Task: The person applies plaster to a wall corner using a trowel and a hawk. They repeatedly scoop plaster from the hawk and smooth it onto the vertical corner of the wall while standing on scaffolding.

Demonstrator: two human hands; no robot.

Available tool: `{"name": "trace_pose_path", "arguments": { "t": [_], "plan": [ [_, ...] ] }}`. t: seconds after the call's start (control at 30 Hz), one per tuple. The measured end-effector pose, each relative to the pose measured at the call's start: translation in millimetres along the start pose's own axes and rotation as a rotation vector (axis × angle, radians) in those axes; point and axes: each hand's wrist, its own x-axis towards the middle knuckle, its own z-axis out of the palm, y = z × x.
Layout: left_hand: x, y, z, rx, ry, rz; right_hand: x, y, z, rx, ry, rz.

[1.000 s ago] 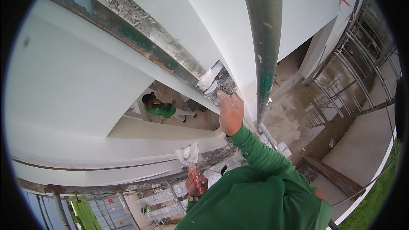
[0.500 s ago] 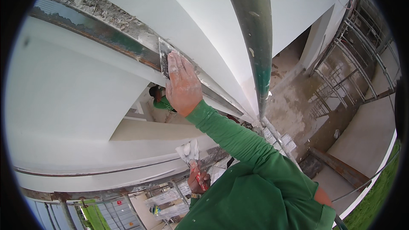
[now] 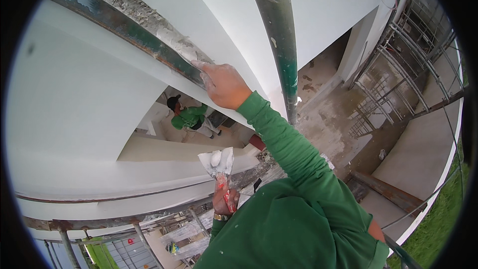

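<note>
Wall (image 3: 79, 84): white. Steel beam (image 3: 154, 48): set along rough strip (image 3: 133, 7). Right hand (image 3: 226, 84): raised to strip's lower end; flat blade, shown broad half a second earlier, was obscured, so grip and blade contact could not be told. Left hand (image 3: 219, 202): closed round putty knife (image 3: 220, 172); white paste (image 3: 215, 158) carried near blade's upper edge.

i see open air between the bare right hand (image 3: 225, 84) and the red-handled putty knife (image 3: 217, 165); a round green-grey metal pole (image 3: 276, 25) blocks me rightward, a rusty green metal beam (image 3: 154, 48) leftward.
</note>
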Motion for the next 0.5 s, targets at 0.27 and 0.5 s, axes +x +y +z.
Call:
{"name": "trace_pose_path", "arguments": {
  "t": [0.27, 0.5],
  "plan": [
    [16.1, 23.0, 34.1, -0.089, -0.149, -0.113, -118.8, 8.8, -50.6, 0.498, -0.023, 0.084],
    [20.1, 28.3, 58.9, 0.506, -0.199, -0.03, -186.6, -28.7, -60.5, 1.005, 0.161, 0.648]
  ]
}}
